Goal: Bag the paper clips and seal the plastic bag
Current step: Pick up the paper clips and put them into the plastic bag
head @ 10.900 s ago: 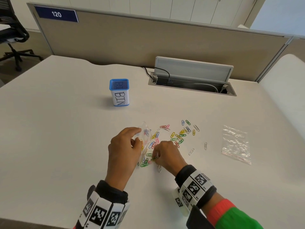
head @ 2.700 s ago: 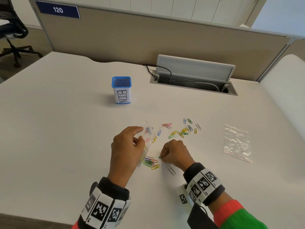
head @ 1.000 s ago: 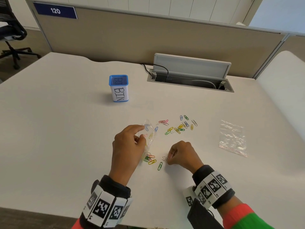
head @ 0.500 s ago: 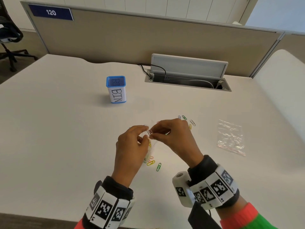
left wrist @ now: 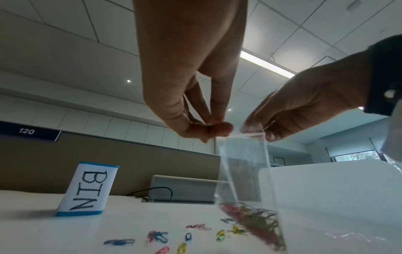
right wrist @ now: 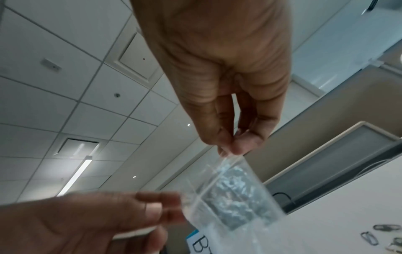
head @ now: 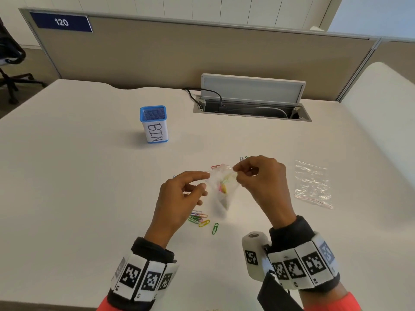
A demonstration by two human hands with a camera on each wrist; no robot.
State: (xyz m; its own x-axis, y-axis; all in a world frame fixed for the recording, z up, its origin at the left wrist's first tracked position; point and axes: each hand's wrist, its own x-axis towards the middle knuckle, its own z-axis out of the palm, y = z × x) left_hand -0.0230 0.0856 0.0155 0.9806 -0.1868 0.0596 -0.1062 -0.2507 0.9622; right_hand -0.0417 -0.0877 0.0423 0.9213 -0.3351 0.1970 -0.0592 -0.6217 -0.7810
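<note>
A small clear plastic bag (head: pixel 222 187) hangs between both hands above the white table (head: pixel 89 198), its lower end blurred. My left hand (head: pixel 205 181) pinches the left corner of the bag's top edge, and my right hand (head: pixel 237 173) pinches the right corner. In the left wrist view, coloured paper clips (left wrist: pixel 256 221) lie heaped in the bottom of the bag (left wrist: pixel 243 163). Loose paper clips (head: pixel 198 218) lie on the table below my left hand, and a single green one (head: pixel 215 228) beside them. A few more paper clips show behind my right hand.
A second clear bag (head: pixel 312 184) lies flat on the table to the right. A blue-rimmed box marked BIN (head: pixel 154 124) stands at the back left. An open cable hatch (head: pixel 251 102) sits by the partition. An office chair (head: pixel 9 63) stands far left.
My right hand left the table, brought a clip up to the bag's mouth, and now pinches the bag's top edge. The bag has come up off the table between both hands.
</note>
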